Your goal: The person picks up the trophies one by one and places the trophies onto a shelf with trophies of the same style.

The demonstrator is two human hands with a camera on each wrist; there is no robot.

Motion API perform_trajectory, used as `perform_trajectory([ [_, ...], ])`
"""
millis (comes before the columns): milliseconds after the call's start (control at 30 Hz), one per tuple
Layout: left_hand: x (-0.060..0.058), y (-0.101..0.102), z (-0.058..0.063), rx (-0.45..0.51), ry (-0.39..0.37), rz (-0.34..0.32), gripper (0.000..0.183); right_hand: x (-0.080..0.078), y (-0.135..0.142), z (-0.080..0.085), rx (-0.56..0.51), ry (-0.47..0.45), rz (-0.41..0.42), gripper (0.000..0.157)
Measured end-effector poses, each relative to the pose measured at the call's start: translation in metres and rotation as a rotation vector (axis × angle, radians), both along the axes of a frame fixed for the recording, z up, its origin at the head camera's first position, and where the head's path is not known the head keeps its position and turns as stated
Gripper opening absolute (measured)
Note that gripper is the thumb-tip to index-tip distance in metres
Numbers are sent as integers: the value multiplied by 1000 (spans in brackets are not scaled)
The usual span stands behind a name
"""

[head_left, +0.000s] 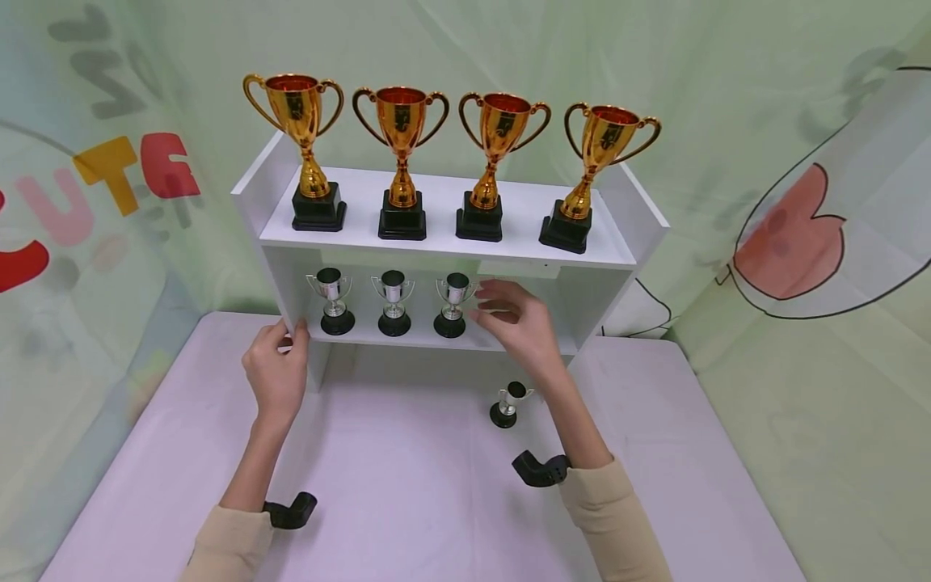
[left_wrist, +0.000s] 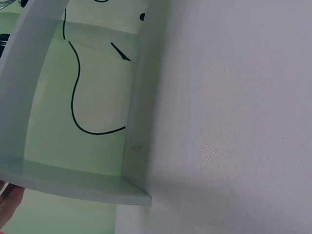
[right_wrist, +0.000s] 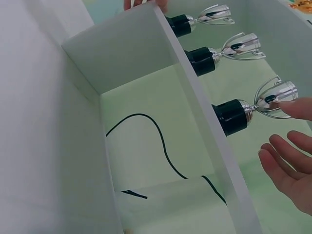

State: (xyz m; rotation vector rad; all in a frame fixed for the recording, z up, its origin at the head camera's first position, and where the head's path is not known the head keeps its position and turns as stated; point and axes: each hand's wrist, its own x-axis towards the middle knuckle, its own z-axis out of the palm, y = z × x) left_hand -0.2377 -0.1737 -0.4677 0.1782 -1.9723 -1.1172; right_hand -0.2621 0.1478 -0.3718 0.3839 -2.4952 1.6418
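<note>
A white two-tier shelf (head_left: 436, 343) stands on the table. Its left side panel is pinched by my left hand (head_left: 278, 368), thumb and fingers on either side of the board. In a row on the middle board are three small silver trophies on round black bases: a left one (head_left: 334, 303), a middle one (head_left: 393, 304) and a right one (head_left: 450, 305). My right hand (head_left: 516, 323) is beside the right one, thumb right at its cup in the right wrist view, the other fingers (right_wrist: 287, 158) spread apart from it. A fourth silver trophy (head_left: 507, 404) stands on the table before the shelf.
Several large gold trophies, such as the leftmost (head_left: 314, 145), stand on black square bases along the top board. A pale cloth (head_left: 407, 485) covers the table. Behind hang printed light-green curtains (head_left: 698, 162). A thin black cord (head_left: 655, 323) lies behind the shelf's right side.
</note>
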Motion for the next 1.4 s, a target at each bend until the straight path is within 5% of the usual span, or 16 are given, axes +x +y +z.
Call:
perform_trajectory([
  [1400,0,1,2,10,7,25,16,45,34,-47,-95,123,15,28],
])
